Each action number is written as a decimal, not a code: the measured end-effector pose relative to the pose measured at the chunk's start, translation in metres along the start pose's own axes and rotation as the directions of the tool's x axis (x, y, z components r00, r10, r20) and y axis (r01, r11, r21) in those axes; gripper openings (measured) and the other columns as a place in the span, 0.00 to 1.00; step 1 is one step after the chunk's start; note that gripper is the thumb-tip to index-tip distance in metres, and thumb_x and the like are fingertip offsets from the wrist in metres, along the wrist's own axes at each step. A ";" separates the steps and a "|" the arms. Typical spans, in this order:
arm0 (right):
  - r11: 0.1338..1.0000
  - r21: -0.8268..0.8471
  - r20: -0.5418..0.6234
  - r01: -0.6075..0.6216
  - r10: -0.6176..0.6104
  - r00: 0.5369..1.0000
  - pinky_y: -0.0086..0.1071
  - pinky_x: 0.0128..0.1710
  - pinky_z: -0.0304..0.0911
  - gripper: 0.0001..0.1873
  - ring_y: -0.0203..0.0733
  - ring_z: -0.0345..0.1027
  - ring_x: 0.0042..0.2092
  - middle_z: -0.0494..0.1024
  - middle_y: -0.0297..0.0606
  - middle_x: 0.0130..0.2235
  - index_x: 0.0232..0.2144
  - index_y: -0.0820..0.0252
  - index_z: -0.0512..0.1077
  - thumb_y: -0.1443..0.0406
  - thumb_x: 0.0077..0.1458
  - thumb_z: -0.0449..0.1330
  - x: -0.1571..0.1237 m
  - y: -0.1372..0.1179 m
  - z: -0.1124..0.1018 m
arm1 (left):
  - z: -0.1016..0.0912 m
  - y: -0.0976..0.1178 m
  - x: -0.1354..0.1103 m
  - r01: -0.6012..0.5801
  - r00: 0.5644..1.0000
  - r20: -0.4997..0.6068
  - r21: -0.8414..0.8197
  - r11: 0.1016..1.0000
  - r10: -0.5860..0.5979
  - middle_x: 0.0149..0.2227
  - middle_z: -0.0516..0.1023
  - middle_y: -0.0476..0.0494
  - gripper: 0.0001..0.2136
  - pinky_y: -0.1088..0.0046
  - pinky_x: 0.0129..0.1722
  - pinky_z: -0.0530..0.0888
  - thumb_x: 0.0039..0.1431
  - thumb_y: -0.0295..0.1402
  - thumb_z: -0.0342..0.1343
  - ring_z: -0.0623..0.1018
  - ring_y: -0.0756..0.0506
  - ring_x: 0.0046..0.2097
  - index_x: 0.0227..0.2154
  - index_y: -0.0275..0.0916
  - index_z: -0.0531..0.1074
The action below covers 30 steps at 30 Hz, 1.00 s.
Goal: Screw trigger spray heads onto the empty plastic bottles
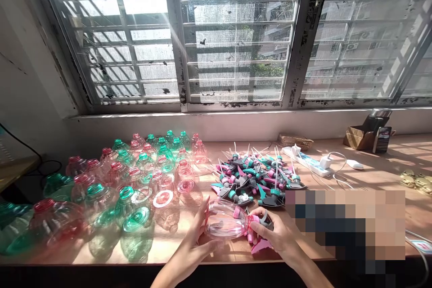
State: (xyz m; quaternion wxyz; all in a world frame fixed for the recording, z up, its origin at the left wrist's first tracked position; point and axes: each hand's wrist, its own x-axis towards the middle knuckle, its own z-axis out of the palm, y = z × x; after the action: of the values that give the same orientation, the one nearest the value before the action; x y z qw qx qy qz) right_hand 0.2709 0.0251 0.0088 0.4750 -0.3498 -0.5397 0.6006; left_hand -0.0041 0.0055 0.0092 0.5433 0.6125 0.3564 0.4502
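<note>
A clear pink plastic bottle (224, 221) lies on its side just above the table's front part, its neck pointing right. My left hand (198, 236) is wrapped around the bottle's base end. At the neck, my right hand (272, 231) grips a pink and grey spray head (252, 224) with fingers and thumb. Whether the head is screwed on or only touching the neck I cannot tell. Another pink trigger piece (261, 246) shows just below my right fingers. Behind the bottle lies a heap of spray heads (249, 180) in grey, pink and teal, with thin white tubes.
Several pink and green bottles (143, 162) stand open-necked on the left of the table (202, 258). A power strip (308, 162) with plugs, a small basket (295, 141), a cardboard box (359, 138) and a phone (382, 139) sit toward the right. Windows rise behind.
</note>
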 end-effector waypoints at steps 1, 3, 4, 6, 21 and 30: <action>1.000 -0.002 -0.003 0.001 -0.001 1.000 0.36 0.30 0.70 0.23 0.42 0.76 0.26 0.83 0.34 0.25 0.36 0.58 0.73 0.47 0.53 0.72 0.000 0.000 0.000 | 0.001 0.002 -0.001 -0.001 1.000 -0.003 0.012 1.000 0.001 0.76 0.54 0.47 0.45 0.50 0.73 0.55 0.61 0.46 0.67 0.52 0.30 0.76 0.74 0.58 0.46; 1.000 0.001 -0.006 0.000 0.000 1.000 0.36 0.30 0.71 0.23 0.42 0.76 0.26 0.83 0.34 0.24 0.36 0.58 0.73 0.48 0.52 0.73 0.000 0.001 0.000 | 0.004 0.007 -0.002 0.006 1.000 -0.005 0.026 1.000 -0.006 0.77 0.52 0.47 0.46 0.51 0.73 0.54 0.61 0.47 0.67 0.52 0.31 0.76 0.74 0.58 0.46; 1.000 0.007 -0.003 -0.001 0.001 1.000 0.36 0.30 0.71 0.23 0.42 0.76 0.26 0.83 0.34 0.24 0.36 0.58 0.73 0.48 0.52 0.73 0.000 0.001 -0.001 | 0.004 0.009 -0.003 0.016 1.000 -0.003 0.027 1.000 -0.015 0.77 0.51 0.47 0.46 0.51 0.73 0.55 0.60 0.48 0.68 0.52 0.31 0.76 0.74 0.57 0.46; 1.000 0.016 0.011 -0.001 0.001 1.000 0.36 0.31 0.71 0.23 0.42 0.76 0.26 0.83 0.34 0.25 0.36 0.59 0.73 0.49 0.51 0.74 0.000 0.003 -0.001 | 0.005 0.013 -0.003 0.032 0.999 -0.003 0.018 0.999 -0.032 0.77 0.52 0.45 0.46 0.51 0.73 0.55 0.59 0.50 0.68 0.53 0.31 0.75 0.74 0.56 0.47; 1.000 -0.005 0.011 -0.003 0.003 1.000 0.37 0.32 0.73 0.24 0.43 0.76 0.27 0.83 0.33 0.25 0.37 0.58 0.73 0.49 0.50 0.75 -0.001 0.002 -0.001 | 0.005 0.011 0.000 0.014 1.000 0.010 -0.041 0.999 -0.014 0.76 0.55 0.43 0.49 0.45 0.71 0.58 0.59 0.48 0.68 0.54 0.30 0.75 0.74 0.57 0.42; 1.000 0.015 -0.008 -0.001 0.001 1.000 0.36 0.28 0.73 0.23 0.42 0.76 0.26 0.82 0.33 0.25 0.37 0.58 0.73 0.48 0.52 0.73 0.000 0.002 -0.002 | 0.004 0.010 0.000 -0.010 0.999 0.030 -0.036 0.999 0.012 0.78 0.49 0.47 0.45 0.48 0.73 0.54 0.62 0.45 0.67 0.51 0.31 0.76 0.74 0.59 0.45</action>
State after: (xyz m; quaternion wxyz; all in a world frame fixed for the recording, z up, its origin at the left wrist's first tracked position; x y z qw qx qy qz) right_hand 0.2722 0.0261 0.0063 0.4794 -0.3489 -0.5331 0.6035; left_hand -0.0013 0.0027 0.0188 0.5570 0.6113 0.3367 0.4502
